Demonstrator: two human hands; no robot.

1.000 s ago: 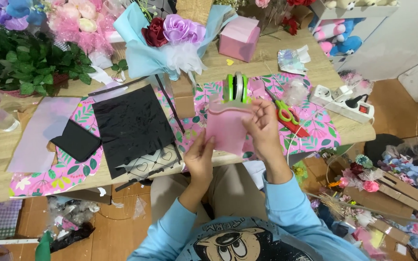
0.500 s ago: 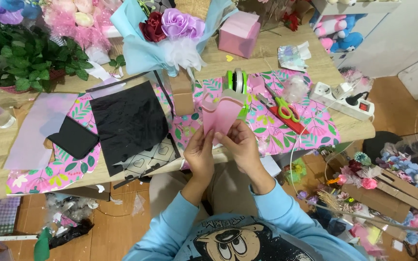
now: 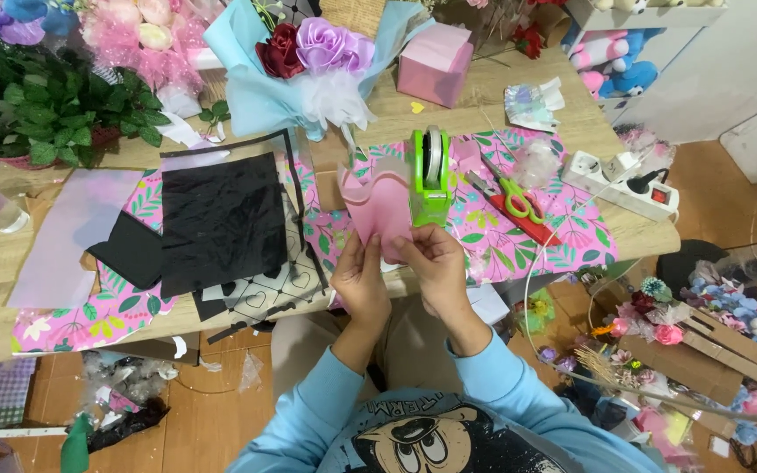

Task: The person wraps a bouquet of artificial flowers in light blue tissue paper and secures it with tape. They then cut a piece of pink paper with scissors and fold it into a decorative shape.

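We work at a long wooden table [image 3: 501, 96] covered in its middle by a glossy pink cloth with a leaf print [image 3: 562, 241]. Toward the left edge lie a matte black paper sheet [image 3: 221, 219] and a pale lilac sheet [image 3: 76, 232], flat and smooth, beside a bushy green plant [image 3: 37, 96] at the far left corner. At the far edge a bouquet [image 3: 308, 61] of satin roses sits wrapped in soft blue paper, next to a square pink box [image 3: 435, 61].

A second ago we held the pink paper piece [image 3: 378, 210] higher over the cloth with our hands apart along its sides; now we have drawn it down to the near edge, and both hands have closed in on its lower end. We judge this as a shift from shaping the sheet to pinching its base together. The green tape dispenser [image 3: 429, 180], hard shiny plastic, now stands just beside the paper's right side, closer than before.

Our left hand [image 3: 361, 285] grips the bottom of the pink paper, fingers curled under and thumb on top. Our right hand [image 3: 435, 263] pinches the same lower end from the right. The paper is thin, matte and slightly curved, with a wavy top.

Green-handled scissors [image 3: 514, 197] lie on the cloth to the right, and a white power strip [image 3: 624, 180] rests near the right edge.
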